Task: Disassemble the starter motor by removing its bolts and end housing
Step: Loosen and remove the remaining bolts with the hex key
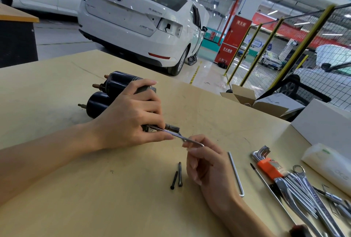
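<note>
A black starter motor (pixel 106 92) lies on the wooden table (pixel 76 189), its copper terminals pointing left. My left hand (pixel 131 115) lies over its right end and grips the housing, fingertips against the shaft of a hex key (pixel 182 137). The key's tip goes in at the housing's near end, beside the protruding pinion shaft (pixel 171 127). My right hand (pixel 205 162) pinches the bent end of that key. Two removed black bolts (pixel 177 177) lie side by side on the table just left of my right hand.
A long loose hex key (pixel 236 174) lies right of my right hand. Further right are a hex key set in an orange holder (pixel 267 166), several chrome wrenches (pixel 303 195), a white roll (pixel 326 164) and white boxes (pixel 322 122). A white car (pixel 140 24) stands beyond the table.
</note>
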Available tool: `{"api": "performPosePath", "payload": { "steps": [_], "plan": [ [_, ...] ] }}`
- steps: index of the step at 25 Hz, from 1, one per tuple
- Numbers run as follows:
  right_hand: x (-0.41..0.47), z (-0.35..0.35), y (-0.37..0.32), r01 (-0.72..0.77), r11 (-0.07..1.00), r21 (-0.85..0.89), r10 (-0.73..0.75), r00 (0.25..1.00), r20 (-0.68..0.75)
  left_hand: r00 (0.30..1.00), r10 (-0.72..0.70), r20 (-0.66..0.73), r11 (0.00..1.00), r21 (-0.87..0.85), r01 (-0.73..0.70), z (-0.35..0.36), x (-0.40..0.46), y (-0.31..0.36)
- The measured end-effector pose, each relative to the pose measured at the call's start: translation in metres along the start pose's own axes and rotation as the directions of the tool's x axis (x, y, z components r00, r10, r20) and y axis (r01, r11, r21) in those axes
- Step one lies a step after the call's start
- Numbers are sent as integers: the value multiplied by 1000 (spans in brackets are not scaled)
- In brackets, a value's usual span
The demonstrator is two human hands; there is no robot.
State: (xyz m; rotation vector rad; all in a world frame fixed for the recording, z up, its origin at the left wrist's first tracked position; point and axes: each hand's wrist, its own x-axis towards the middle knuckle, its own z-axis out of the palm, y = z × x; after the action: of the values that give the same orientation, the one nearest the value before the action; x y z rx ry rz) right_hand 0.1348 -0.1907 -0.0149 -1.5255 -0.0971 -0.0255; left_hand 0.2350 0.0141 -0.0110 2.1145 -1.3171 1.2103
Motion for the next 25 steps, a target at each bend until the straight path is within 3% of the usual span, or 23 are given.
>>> {"api": "performPosePath", "payload": {
  "steps": [14, 21, 25],
  "plan": [
    [4, 1, 7, -52, 999, 2, 51, 982, -181, 1000, 5, -18, 999, 33, -4, 2, 1, 0],
    [3, 3, 2, -75, 994, 85, 80, 995, -54, 1000, 3, 0, 999, 34, -3, 0, 0, -1],
    [1, 3, 5, -14, 997, 82, 14, 1000, -6, 1000, 3, 19, 1000, 27, -3, -1, -1, -1]
  ]
}}
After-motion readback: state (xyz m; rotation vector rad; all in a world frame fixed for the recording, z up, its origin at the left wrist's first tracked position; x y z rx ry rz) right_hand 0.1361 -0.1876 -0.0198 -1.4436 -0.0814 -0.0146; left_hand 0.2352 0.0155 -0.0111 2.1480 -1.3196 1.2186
